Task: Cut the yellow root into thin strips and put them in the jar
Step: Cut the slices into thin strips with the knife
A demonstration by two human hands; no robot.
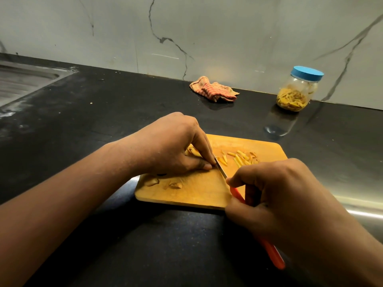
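While one yellow root [192,151] lies pinned on a wooden cutting board [186,196], two bare hands work over it on a black desk [99,117]. The left hand [172,148] is curled over the root, with its fingertips and thumb pressing the piece down near the board's middle. Only a small part of the root shows from under the fingers.

The right hand [277,195] is closed around the orange handle of one knife [273,254]. Its forefinger reaches toward the blade, and the end of the handle sticks out below the fist. The narrow steel blade slants up and to the left, with its tip right beside the left fingertips.

A loose scatter of thin yellow strips [242,158], roughly a dozen, lies on the far right part of the board. About three pale peel scraps [154,181] sit by its near left edge.

One clear jar [298,94] stands at the far right against the wall, well apart from the board. It is closed with a blue lid [308,73], and its lower half is filled with yellow strips.

One crumpled red-striped cloth [213,91] rests by the grey veined wall [207,27], to the left of the jar. A steel sink [22,79] is set into the desk at the far left.
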